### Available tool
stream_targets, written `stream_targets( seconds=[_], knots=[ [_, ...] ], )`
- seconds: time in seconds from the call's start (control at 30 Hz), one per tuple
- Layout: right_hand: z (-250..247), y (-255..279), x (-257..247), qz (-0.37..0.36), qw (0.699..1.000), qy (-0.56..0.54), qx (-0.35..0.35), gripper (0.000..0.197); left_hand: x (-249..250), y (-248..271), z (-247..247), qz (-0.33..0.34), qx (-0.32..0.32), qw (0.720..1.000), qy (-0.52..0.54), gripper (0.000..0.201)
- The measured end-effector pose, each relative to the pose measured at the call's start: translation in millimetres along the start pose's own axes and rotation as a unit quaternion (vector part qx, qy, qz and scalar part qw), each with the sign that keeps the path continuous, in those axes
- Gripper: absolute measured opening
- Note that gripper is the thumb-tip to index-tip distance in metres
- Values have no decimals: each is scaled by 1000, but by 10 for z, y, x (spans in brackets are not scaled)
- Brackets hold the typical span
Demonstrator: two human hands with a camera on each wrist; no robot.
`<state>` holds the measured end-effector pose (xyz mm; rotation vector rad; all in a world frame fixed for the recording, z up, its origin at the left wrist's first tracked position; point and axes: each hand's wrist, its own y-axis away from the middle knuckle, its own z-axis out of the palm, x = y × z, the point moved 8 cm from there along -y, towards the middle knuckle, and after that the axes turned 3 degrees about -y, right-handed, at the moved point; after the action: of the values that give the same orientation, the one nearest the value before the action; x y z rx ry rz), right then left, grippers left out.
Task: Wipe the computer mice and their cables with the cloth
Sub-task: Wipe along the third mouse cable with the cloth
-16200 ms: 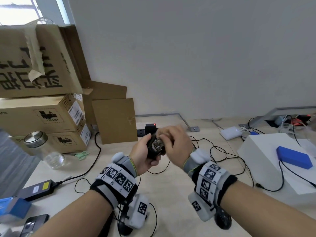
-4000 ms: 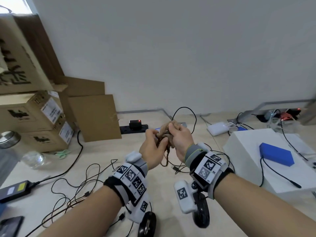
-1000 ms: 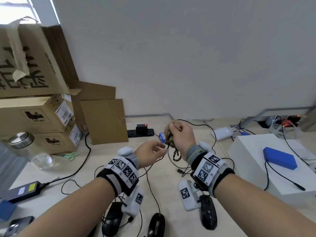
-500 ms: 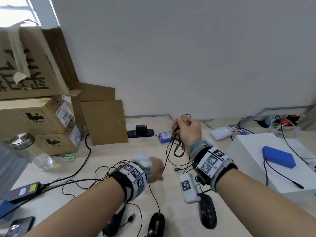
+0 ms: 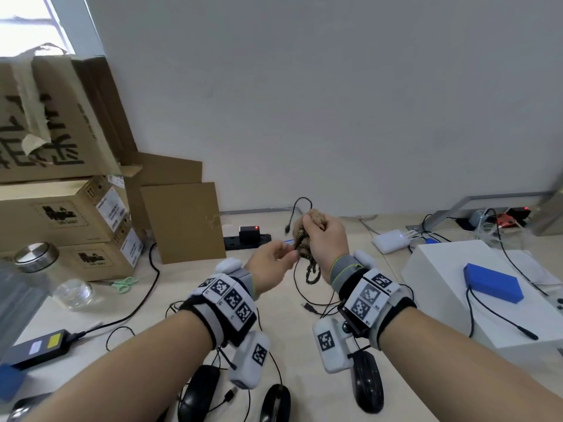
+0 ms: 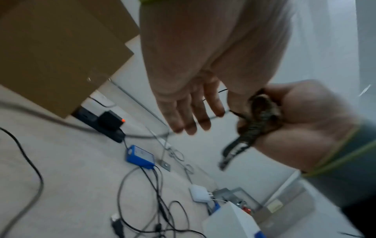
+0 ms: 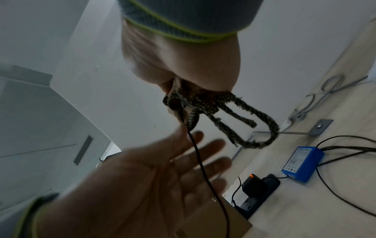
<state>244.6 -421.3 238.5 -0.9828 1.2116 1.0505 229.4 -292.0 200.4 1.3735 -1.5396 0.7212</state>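
From my head view, cardboard boxes (image 5: pixel 61 208) and a jar (image 5: pixel 45 269) sit far left. My left hand (image 5: pixel 271 266) is held up just beside the cloth (image 5: pixel 307 236); there its fingers look curled, but the wrist views show them straight and spread, the thin cable (image 7: pixel 201 162) running across them. My right hand (image 5: pixel 327 239) is closed around the bunched cloth, with the cable rising out of it. Three mice (image 5: pixel 198 394) lie near the bottom edge, partly hidden by my wrists. The left wrist view is blurred.
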Motion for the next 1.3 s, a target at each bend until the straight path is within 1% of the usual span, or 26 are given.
stream_targets(
  seconds=[0.07, 0.1, 0.2, 0.23, 0.27, 0.33, 0.4, 0.43, 0.5, 0.53, 0.57, 0.6, 0.63, 0.67, 0.7, 0.73, 0.77, 0.8, 0.83, 0.87, 0.9, 0.97, 1.07, 1.1, 1.2, 1.3],
  knots=[
    [37, 11, 22, -2, 1000, 6, -12, 29, 37, 34, 84, -11, 20, 997, 79, 23],
    [43, 7, 27, -1, 1000, 8, -15, 29, 18, 42, 94, -14, 35, 995, 94, 27],
    [-23, -18, 55, 17, 1000, 16, 11, 29, -53, 83, -77, 10, 133, 991, 13, 37],
    [-43, -21, 51, 19, 1000, 5, 19, 27, -48, 95, -111, 27, 143, 989, -21, 37],
    [-63, -23, 50, 24, 999, -4, 25, 25, -58, 92, -123, 40, 136, 987, -70, 38],
    [-110, -27, 50, 38, 998, -16, 37, 23, -164, 47, -52, 38, 72, 975, -207, 39],
    [-160, -60, 25, 38, 998, -26, 48, 23, -385, 50, 59, 10, -31, 944, -329, 38],
    [-184, -77, -11, 33, 997, -35, 52, 21, -524, 88, 107, -5, -87, 919, -385, 38],
    [-233, -130, -90, 25, 997, -50, 60, 19, -765, 227, 167, -21, -187, 850, -492, 35],
    [-244, -144, -127, 21, 997, -48, 59, 21, -834, 305, 175, -15, -216, 817, -535, 34],
    [-246, -165, -140, 19, 997, -49, 55, 21, -869, 355, 162, -6, -228, 792, -566, 33],
    [-239, -170, -137, 21, 998, -44, 50, 19, -896, 381, 144, -1, -227, 781, -583, 34],
    [-216, -176, -141, 21, 998, -44, 42, 17, -914, 376, 103, -4, -220, 778, -589, 35],
    [-193, -167, -128, 21, 998, -40, 34, 17, -941, 363, 80, -10, -215, 780, -588, 36],
    [-163, -157, -105, 19, 999, -38, 23, 19, -966, 345, 73, -21, -212, 793, -571, 37],
    [-128, -134, -85, 19, 999, -33, 10, 23, -968, 316, 71, -31, -203, 825, -526, 38],
    [-92, -106, -67, 18, 999, -32, -3, 26, -932, 271, 75, -37, -185, 872, -452, 38],
    [-59, -85, -58, 15, 999, -29, -14, 27, -831, 218, 61, -35, -150, 922, -355, 36],
    [-36, -78, -18, 12, 999, -26, -21, 28, -683, 176, 36, -28, -106, 961, -253, 31],
    [-25, -68, 2, 10, 1000, -18, -23, 29, -515, 134, -2, -21, -59, 986, -154, 24],
    [-17, -66, 20, 9, 1000, -5, -20, 33, -362, 95, -34, -19, -21, 998, -63, 20],
    [-23, -77, 97, 10, 1000, 19, -7, 37, -112, 68, -48, -22, 25, 996, 80, 18],
    [-33, -77, 151, 9, 999, 41, 9, 18, 59, 67, -8, -25, 45, 981, 187, 22],
    [-39, -48, 121, 7, 999, 43, 13, 15, 79, 62, 9, -26, 44, 978, 203, 24],
    [-45, -18, 107, 7, 1000, 14, 3, 23, 83, 9, 6, -24, 59, 972, 228, 22],
    [-37, -6, 160, 38, 999, -26, -18, 21, 49, -36, -133, 0, 107, 978, 178, 13]
  ],
)
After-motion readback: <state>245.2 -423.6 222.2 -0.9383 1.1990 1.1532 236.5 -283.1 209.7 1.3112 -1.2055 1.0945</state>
